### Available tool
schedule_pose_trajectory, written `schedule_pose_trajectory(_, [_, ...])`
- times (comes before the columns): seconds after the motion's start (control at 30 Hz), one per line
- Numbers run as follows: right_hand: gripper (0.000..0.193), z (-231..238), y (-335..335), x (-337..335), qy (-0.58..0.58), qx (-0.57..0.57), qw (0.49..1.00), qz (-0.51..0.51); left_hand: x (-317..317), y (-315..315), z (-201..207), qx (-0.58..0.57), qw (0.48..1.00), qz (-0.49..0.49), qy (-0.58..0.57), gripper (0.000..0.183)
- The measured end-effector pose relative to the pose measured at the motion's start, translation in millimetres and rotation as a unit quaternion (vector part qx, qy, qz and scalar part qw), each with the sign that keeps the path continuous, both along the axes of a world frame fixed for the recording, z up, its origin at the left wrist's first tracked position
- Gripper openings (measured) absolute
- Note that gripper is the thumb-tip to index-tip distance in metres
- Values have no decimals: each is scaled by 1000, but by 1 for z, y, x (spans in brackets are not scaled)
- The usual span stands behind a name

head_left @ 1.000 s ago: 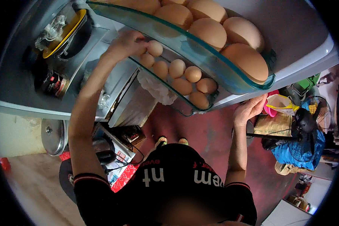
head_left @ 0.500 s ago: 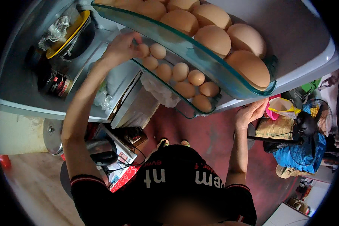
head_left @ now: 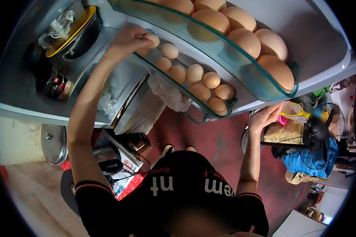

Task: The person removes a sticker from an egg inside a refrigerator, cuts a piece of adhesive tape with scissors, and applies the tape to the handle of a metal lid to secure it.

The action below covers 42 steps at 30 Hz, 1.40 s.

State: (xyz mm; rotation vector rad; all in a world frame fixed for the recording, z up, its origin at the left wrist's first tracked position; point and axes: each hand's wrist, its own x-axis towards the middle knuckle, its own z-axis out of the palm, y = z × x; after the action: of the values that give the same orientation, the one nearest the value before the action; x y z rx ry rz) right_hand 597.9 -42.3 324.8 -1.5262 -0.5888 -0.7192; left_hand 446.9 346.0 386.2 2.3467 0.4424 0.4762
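Brown eggs [head_left: 194, 74] rest in the lower clear door shelf [head_left: 162, 75] of the refrigerator. At the left end of this shelf my left hand [head_left: 128, 41] pinches one egg [head_left: 152, 40] between thumb and fingers, slightly above the others. A second clear shelf [head_left: 178, 24], nearer the camera, carries several larger-looking brown eggs [head_left: 246, 41]. On the right, my right hand [head_left: 266, 117] grips the edge of the refrigerator door [head_left: 320, 79]; its fingertips are partly hidden there.
Inside the refrigerator at left are a yellow-rimmed bowl [head_left: 90, 29] under plastic wrap and a dark-labelled jar [head_left: 61, 87]. A black fan [head_left: 318, 132] and a blue bag [head_left: 312, 162] stand on the right. Below left are a pot lid [head_left: 53, 144] and an electric kettle [head_left: 108, 160].
My left hand has lifted the end egg slightly up from its neighbours. The door and its shelves have shifted a little to the right in view. My right hand stays at the door edge.
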Motion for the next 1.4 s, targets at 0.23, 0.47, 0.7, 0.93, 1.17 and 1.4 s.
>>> schedule_pose_trajectory(0.23, [40, -8, -5, 1, 38, 6, 999, 19, 8, 16, -9, 120, 992, 12, -40, 44])
schedule_pose_trajectory(0.47, [37, -6, -6, 0, 33, -2, 999, 1, 30, 16, -15, 150, 988, -31, 3, 37])
schedule_pose_trajectory(0.7, [34, 0, 0, -4, 1, -16, 999, -30, 24, -44, 9, 190, 979, 72, -1, 41])
schedule_pose_trajectory(0.93, [36, 2, 2, -6, -2, -11, 1000, -17, 19, -95, 8, 227, 974, 5, 20, 42])
schedule_pose_trajectory(1.17, [37, 3, 2, -8, 13, -10, 1000, 2, 15, -97, 6, 126, 975, -147, 107, 39])
schedule_pose_trajectory(1.4, [35, 7, 3, -9, 2, 0, 1000, 16, 23, -89, 4, 62, 966, -169, 184, 40])
